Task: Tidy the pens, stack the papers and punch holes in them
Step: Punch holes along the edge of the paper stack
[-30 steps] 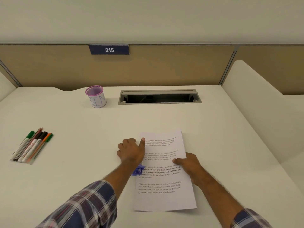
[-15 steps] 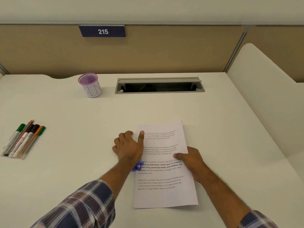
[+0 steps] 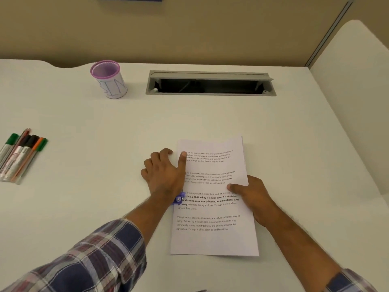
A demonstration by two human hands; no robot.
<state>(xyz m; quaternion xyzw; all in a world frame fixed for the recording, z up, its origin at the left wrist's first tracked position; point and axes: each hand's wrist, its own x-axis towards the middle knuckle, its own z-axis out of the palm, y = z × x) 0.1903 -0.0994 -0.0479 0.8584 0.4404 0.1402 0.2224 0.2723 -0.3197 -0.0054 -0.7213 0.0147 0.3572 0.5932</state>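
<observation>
A stack of printed papers [image 3: 212, 239] lies flat on the white desk [image 3: 84, 207] in front of me. My left hand [image 3: 164, 173] presses down over a small blue hole punch [image 3: 178, 199] at the stack's left edge, thumb stretched onto the page; most of the punch is hidden under the hand. My right hand [image 3: 250, 194] rests on the stack's right edge, thumb on the sheet. Several pens and markers [image 3: 20, 157] lie side by side at the far left. A purple-rimmed pen cup [image 3: 109, 80] stands empty at the back.
A grey cable slot [image 3: 210, 84] with its flap up is set into the desk behind the papers. A tan partition [image 3: 189, 28] closes the back, and a white side panel [image 3: 353, 102] rises on the right.
The view has tilted down and moved closer, so everything sits lower and larger in frame. Both hands stay in the same places on the punch and papers.
</observation>
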